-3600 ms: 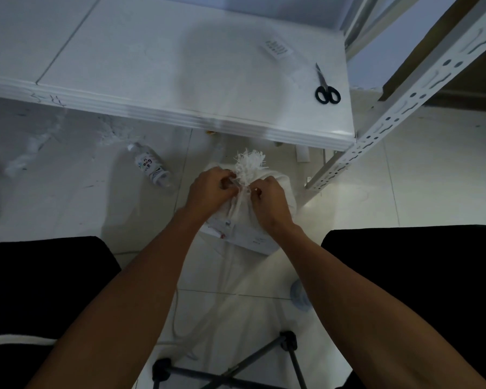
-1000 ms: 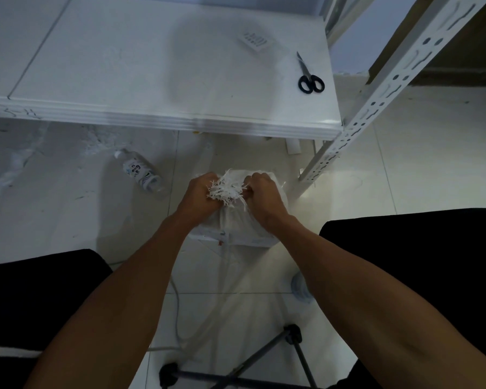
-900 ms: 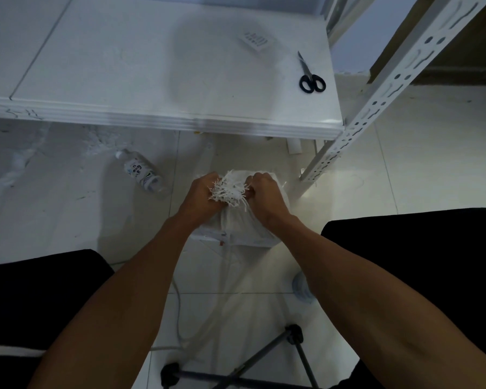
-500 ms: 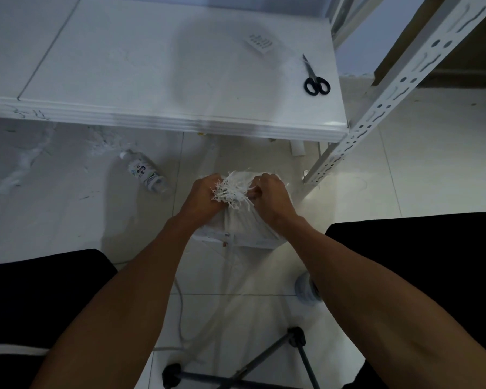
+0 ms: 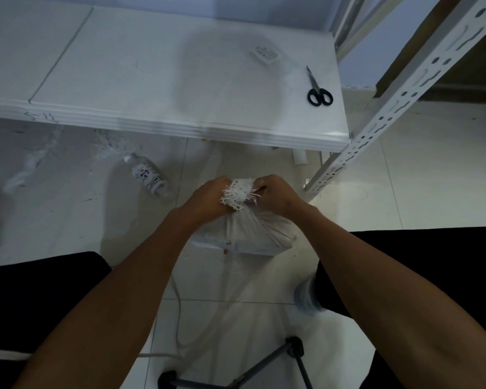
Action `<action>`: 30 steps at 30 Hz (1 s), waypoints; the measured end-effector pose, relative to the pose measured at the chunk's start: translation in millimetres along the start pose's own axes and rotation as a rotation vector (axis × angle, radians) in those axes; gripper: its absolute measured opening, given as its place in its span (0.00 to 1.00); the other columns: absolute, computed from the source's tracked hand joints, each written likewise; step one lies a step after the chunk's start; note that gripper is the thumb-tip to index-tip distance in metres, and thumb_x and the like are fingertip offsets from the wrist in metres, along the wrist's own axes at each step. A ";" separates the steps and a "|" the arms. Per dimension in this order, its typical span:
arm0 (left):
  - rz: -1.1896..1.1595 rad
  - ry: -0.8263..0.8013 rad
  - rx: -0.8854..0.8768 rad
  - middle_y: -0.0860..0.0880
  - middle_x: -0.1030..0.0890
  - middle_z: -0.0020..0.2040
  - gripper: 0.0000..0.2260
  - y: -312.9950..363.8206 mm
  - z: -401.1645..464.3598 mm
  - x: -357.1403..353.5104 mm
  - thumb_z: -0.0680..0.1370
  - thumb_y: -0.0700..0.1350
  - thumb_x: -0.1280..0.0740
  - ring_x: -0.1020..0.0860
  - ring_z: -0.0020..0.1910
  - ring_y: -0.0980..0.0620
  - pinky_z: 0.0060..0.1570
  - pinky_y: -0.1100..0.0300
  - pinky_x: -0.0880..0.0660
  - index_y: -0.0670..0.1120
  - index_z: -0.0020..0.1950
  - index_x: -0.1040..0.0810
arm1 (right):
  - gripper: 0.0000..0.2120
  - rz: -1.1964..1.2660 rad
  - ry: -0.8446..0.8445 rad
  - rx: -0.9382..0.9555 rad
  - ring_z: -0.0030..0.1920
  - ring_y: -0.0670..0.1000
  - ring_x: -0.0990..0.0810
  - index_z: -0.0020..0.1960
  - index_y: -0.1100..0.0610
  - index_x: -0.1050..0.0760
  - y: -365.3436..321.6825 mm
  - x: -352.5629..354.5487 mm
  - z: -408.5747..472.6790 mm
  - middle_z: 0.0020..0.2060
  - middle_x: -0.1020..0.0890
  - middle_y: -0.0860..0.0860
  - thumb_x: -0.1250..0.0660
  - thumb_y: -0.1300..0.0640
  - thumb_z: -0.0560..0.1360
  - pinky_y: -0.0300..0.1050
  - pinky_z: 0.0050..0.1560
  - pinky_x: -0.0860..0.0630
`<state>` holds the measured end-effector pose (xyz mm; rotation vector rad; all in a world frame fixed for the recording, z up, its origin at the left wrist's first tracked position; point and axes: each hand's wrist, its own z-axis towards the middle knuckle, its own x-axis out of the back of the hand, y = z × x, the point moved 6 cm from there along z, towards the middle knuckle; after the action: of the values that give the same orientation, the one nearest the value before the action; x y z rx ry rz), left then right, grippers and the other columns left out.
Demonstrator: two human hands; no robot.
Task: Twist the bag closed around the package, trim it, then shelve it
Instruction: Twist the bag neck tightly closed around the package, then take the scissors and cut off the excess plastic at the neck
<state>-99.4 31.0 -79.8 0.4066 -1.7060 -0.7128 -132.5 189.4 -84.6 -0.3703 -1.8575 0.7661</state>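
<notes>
Two hands, left hand (image 5: 208, 199) and right hand (image 5: 275, 195), fingers clenched on frayed neck (image 5: 237, 193) of white bag (image 5: 247, 234) over package, above floor; advise tight twisting before fetching scissors (image 5: 317, 89).

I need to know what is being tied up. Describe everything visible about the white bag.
The white bag looks like woven or mesh fabric, pulled tight over a boxy package inside, with creases running up to a gathered neck. Its top ends in a frayed, stringy tuft. The left hand and right hand grip the neck from either side. It appears held above the tiled floor, in front of the low white shelf.
</notes>
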 end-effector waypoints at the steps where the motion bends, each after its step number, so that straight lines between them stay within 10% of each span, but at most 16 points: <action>1: -0.005 0.002 0.034 0.48 0.22 0.49 0.16 -1.4 0.2 -1.4 0.69 0.52 0.23 0.22 0.48 0.45 0.42 0.56 0.33 0.50 0.48 0.27 | 0.06 0.005 -0.020 0.012 0.36 0.45 0.20 0.35 0.48 0.20 -4.5 2.5 0.7 0.34 0.17 0.48 0.23 0.53 0.66 0.39 0.39 0.28; 8: -0.576 0.288 0.223 0.51 0.17 0.51 0.18 -14.4 1.2 13.0 0.69 0.44 0.22 0.18 0.47 0.55 0.49 0.59 0.22 0.45 0.57 0.20 | 0.02 0.072 -0.104 0.007 0.40 0.46 0.19 0.41 0.56 0.16 -16.0 18.8 4.7 0.37 0.16 0.48 0.27 0.60 0.71 0.41 0.45 0.25; 14: 0.000 0.693 -0.155 0.44 0.25 0.57 0.22 29.0 -10.8 45.5 0.67 0.35 0.32 0.25 0.55 0.45 0.56 0.52 0.27 0.46 0.61 0.22 | 0.05 0.170 -0.036 -0.028 0.40 0.48 0.17 0.37 0.52 0.19 -14.1 14.5 -3.0 0.37 0.15 0.50 0.26 0.61 0.70 0.48 0.48 0.20; 18: 0.259 0.376 -0.534 0.46 0.18 0.51 0.16 77.1 0.5 24.9 0.69 0.36 0.34 0.21 0.50 0.44 0.52 0.50 0.26 0.46 0.55 0.19 | 0.01 0.108 0.045 0.008 0.35 0.47 0.20 0.41 0.58 0.17 -13.1 18.6 -8.0 0.36 0.15 0.51 0.27 0.60 0.70 0.47 0.44 0.21; 24: 0.134 0.025 -0.214 0.52 0.17 0.55 0.14 17.9 3.4 4.5 0.72 0.55 0.31 0.19 0.54 0.49 0.50 0.55 0.25 0.52 0.55 0.17 | 0.04 0.251 0.043 -0.088 0.31 0.45 0.21 0.38 0.58 0.16 1.7 22.8 -13.3 0.31 0.17 0.50 0.23 0.58 0.68 0.43 0.36 0.22; 30: -0.045 0.115 -0.230 0.51 0.16 0.47 0.07 7.4 -1.1 -6.4 0.68 0.49 0.26 0.18 0.45 0.48 0.45 0.50 0.22 0.51 0.44 0.14 | 0.14 0.402 -0.043 -0.013 0.30 0.47 0.26 0.32 0.57 0.28 -23.3 48.4 -14.4 0.30 0.24 0.54 0.24 0.64 0.70 0.40 0.33 0.28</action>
<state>-95.9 40.2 -79.7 0.3195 -1.4917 -0.8915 -136.9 204.6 -31.3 -0.7551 -1.8511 1.0373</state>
